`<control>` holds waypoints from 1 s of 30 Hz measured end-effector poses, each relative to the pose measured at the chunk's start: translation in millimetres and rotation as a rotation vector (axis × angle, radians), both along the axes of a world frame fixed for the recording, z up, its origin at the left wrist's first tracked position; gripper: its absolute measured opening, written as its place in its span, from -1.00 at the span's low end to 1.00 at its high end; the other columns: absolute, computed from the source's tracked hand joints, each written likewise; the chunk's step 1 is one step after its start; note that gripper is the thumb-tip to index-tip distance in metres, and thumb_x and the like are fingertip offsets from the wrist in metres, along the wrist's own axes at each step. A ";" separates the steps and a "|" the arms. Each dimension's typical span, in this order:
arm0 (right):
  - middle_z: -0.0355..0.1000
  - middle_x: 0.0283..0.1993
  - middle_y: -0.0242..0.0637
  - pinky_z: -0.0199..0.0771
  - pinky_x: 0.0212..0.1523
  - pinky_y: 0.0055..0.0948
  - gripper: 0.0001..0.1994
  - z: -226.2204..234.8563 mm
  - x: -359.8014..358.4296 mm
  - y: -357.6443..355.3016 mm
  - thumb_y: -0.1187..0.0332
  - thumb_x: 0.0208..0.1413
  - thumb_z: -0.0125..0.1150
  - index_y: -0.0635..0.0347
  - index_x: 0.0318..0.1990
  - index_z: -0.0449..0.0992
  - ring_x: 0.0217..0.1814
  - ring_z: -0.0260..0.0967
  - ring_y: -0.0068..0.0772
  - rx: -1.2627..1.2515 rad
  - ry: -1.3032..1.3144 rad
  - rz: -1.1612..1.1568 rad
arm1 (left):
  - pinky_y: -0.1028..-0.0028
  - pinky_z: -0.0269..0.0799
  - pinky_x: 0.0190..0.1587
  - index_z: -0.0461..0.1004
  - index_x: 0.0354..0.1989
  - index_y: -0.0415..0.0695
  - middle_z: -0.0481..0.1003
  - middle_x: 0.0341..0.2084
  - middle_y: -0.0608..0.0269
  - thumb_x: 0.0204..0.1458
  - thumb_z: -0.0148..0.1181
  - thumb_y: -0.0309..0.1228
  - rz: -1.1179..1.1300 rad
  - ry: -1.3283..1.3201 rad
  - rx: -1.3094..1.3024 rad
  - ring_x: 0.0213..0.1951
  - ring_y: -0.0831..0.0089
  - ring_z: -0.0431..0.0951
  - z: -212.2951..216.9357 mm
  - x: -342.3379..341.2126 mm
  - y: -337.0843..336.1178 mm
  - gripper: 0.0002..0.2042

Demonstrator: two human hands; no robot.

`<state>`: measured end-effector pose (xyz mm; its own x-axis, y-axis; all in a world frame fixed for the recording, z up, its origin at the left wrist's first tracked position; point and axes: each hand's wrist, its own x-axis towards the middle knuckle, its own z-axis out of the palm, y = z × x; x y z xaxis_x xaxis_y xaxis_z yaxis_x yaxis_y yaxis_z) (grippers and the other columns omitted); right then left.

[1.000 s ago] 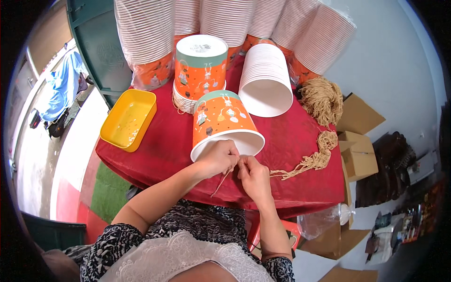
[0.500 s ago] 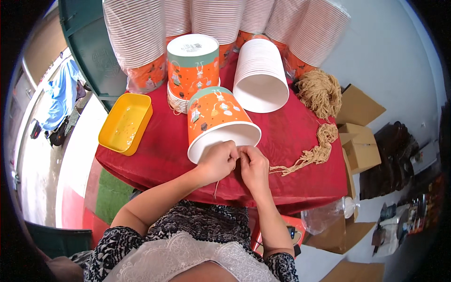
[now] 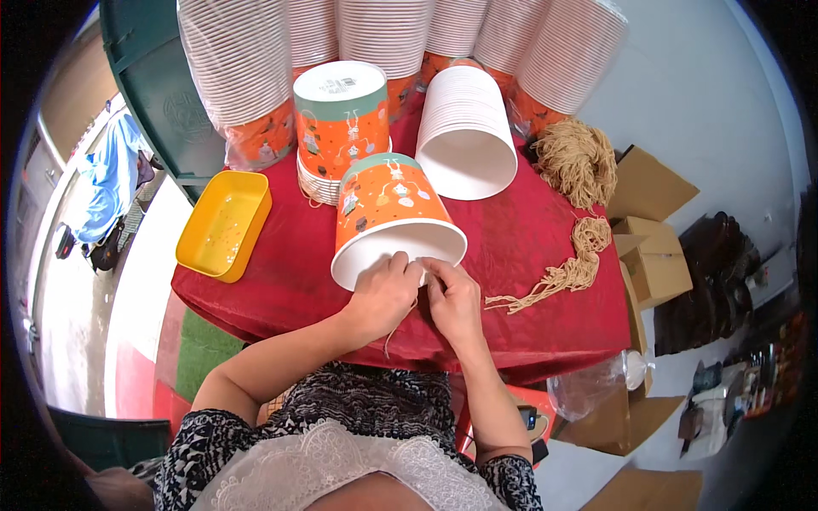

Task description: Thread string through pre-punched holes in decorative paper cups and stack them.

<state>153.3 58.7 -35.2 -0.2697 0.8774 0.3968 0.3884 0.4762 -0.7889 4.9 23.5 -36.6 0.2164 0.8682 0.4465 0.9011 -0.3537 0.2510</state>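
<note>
An orange paper bucket (image 3: 396, 196) with a green band and printed figures lies tilted, its white mouth toward me. At the mouth's near rim my left hand (image 3: 385, 294) is closed, its fingers partly inside. A tan cord (image 3: 395, 330) hangs down from it. Close beside it, my right hand (image 3: 453, 300) pinches at the same spot, thumb and forefinger together by the rim. The fingers cover most of what is between them. Behind stands an upside-down orange bucket (image 3: 345, 128) on several nested rims, with cord at its side.
A yellow tray (image 3: 223, 223) with small bits inside sits left on the red tablecloth (image 3: 294, 289). White nested buckets (image 3: 467, 136) lie at the back, before tall wrapped stacks (image 3: 234, 60). A bundle of tan cords (image 3: 578, 162) and a loose bunch (image 3: 575, 268) lie right. Cardboard boxes (image 3: 656, 268) stand beyond.
The view has shifted slightly. Both hands stay at the bucket's rim, with the right thumb and forefinger a little more apart from the left hand. The bucket has hardly moved.
</note>
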 end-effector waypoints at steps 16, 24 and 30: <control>0.50 -0.10 0.12 0.49 -0.05 -0.12 -0.73 -2.7 9.6 10.8 0.56 0.16 0.08 0.24 0.01 0.53 -0.03 0.48 0.15 -0.070 -0.002 0.189 | 0.07 0.48 -0.35 0.29 -0.26 -0.27 0.49 -0.43 -0.09 0.18 0.10 -0.39 0.013 -0.084 -0.081 -0.38 -0.04 0.56 -9.1 -6.3 3.8 -0.81; 0.49 -0.19 0.08 0.48 -0.10 -0.16 -0.85 7.2 12.3 8.1 0.52 0.17 0.10 0.30 -0.14 0.53 -0.10 0.48 0.12 -0.117 -0.001 0.230 | 0.09 0.48 -0.39 0.32 -0.30 -0.24 0.49 -0.45 -0.06 0.15 0.15 -0.39 -0.008 -0.095 -0.038 -0.40 -0.02 0.56 -3.9 -5.8 2.0 -0.82; 0.52 -0.30 -0.08 0.47 -0.20 -0.30 -0.91 2.6 10.9 6.8 0.50 0.17 0.15 0.33 -0.23 0.52 -0.23 0.51 -0.14 -0.104 -0.020 0.164 | 0.08 0.44 -0.30 0.36 -0.31 -0.23 0.51 -0.40 -0.04 0.14 0.16 -0.42 0.002 -0.241 -0.173 -0.33 -0.07 0.54 4.1 -10.9 4.2 -0.86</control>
